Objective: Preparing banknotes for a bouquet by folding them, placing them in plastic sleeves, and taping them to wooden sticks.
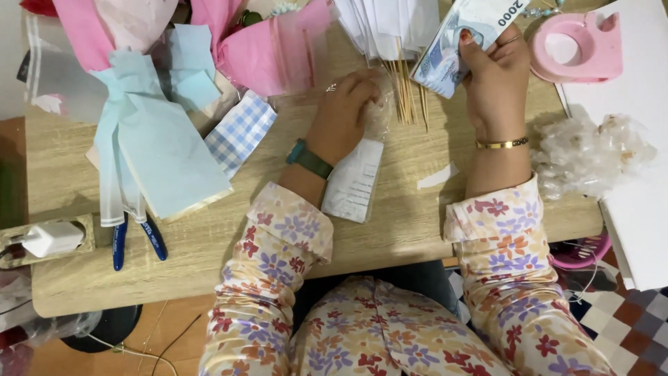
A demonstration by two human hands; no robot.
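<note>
My right hand (495,76) is raised over the wooden table (396,230) and grips a folded banknote (467,38), thumb on top. A gold bangle circles that wrist. My left hand (344,115), with a green watch at the wrist, rests on a clear plastic packet (355,181) that holds thin wooden skewers (405,94). The skewers stick out of the packet's far end, just left of the banknote. Both arms wear flowered sleeves.
Pink wrapping paper (257,49) and pale blue paper sheets (156,146) lie at the back left, with a blue checked piece (240,132). Blue-handled pliers (136,240) and a white charger (52,238) sit at the left. A pink tape dispenser (581,45) and crumpled clear plastic (591,153) lie right.
</note>
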